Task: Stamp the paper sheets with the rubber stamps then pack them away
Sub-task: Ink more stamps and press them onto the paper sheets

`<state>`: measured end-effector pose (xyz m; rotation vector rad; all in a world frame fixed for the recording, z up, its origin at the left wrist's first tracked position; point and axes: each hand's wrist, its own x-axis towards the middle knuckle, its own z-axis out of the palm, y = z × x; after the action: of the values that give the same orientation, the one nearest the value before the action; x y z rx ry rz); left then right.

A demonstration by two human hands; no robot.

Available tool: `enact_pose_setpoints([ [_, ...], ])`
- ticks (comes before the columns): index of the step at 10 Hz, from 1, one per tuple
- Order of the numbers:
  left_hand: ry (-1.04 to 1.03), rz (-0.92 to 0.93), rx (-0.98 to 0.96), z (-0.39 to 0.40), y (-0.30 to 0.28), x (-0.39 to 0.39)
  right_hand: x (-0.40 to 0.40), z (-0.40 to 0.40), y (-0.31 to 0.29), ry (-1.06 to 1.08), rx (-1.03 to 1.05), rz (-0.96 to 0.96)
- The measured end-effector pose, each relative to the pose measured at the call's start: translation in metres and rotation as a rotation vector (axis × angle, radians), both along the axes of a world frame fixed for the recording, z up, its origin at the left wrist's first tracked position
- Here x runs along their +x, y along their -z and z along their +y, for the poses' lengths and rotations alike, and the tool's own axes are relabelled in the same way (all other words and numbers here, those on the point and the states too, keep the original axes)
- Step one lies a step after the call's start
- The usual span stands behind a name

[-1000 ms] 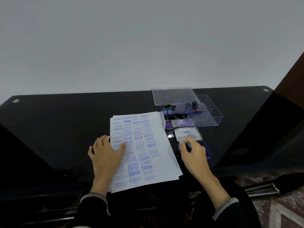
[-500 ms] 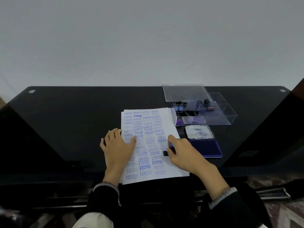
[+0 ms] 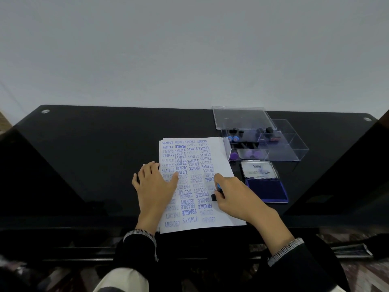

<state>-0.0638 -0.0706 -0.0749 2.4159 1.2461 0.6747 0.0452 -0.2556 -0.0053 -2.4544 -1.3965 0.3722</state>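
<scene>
Two hands on the paper sheets [image 3: 195,182] on a glossy black table [image 3: 84,154] against a plain white wall [image 3: 189,49]: left hand [image 3: 154,187] flat with fingers relaxed, right hand [image 3: 235,196] gripping what's probably a stamp [image 3: 214,197] on the sheets.

**Two hands on the paper**

The left hand [image 3: 154,182] lies flat, fingers straight and spread, across the left edge of the paper [image 3: 219,163]. The right hand [image 3: 233,193] is curled over the paper's right side — thumb and fingers pinching a small stamp [image 3: 216,191] whose base touches the sheet. Both forearms, in dark sleeves, reach in from below.
</scene>
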Motion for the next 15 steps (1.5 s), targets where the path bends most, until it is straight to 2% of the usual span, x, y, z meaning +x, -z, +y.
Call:
enact_pose_setpoints([
  [4,0.003,0.005,-0.015,0.0,-0.002,0.0,-0.001,0.001,0.004,-0.015,-0.004,0.003],
  [10,0.018,0.034,-0.022,-0.001,-0.001,-0.002,-0.013,-0.004,0.011,0.025,0.102,0.0],
  [13,0.016,0.04,-0.025,-0.001,-0.002,-0.002,-0.003,0.002,0.006,0.039,0.066,0.111],
  [15,0.012,0.045,-0.026,-0.002,-0.003,-0.002,-0.01,-0.003,0.01,0.034,0.132,0.059],
])
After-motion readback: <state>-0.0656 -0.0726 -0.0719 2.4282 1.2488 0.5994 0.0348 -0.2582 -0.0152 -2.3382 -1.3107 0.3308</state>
